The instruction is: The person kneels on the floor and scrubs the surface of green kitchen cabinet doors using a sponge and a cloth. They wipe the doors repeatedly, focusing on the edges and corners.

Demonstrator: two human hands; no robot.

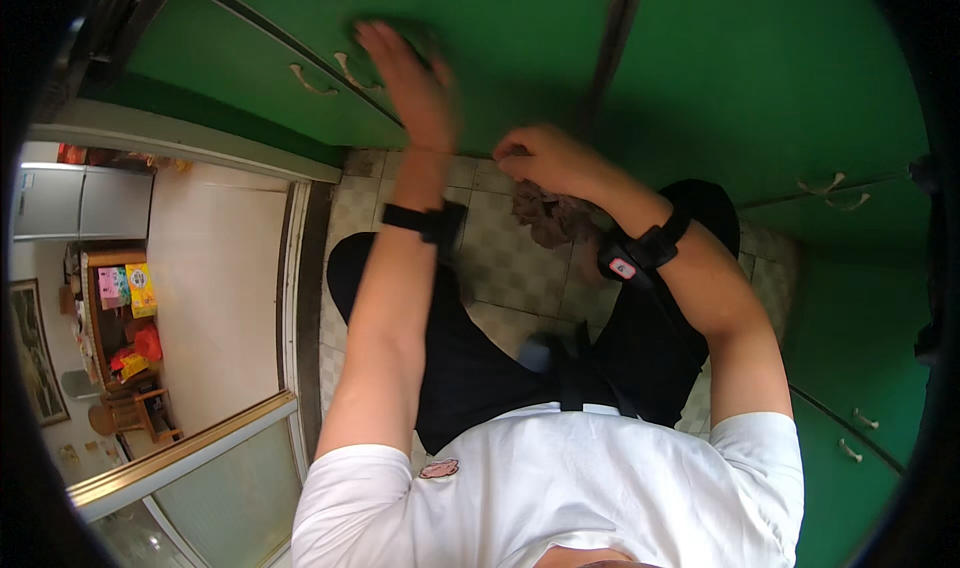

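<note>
My left hand [412, 92] reaches up to a green cabinet door [510, 58], with its fingers extended and nothing held in them. It is blurred, and I cannot tell whether it presses on the panel. A pale curved handle [354, 73] is just left of its fingers. My right hand [559, 161] is bent in front of the lower part of the same door. From its curled fingers hangs a crumpled brownish cloth [551, 219], partly hidden by the hand and forearm. Black straps circle both wrists.
Checkered floor tiles [517, 268] lie between my bent knees. More green cabinet doors [765, 65] stand to the right, with a pair of handles [832, 189] low down. At left, a sliding door frame [187, 448] borders a room with a wooden shelf [112, 320] and a grey refrigerator [82, 200].
</note>
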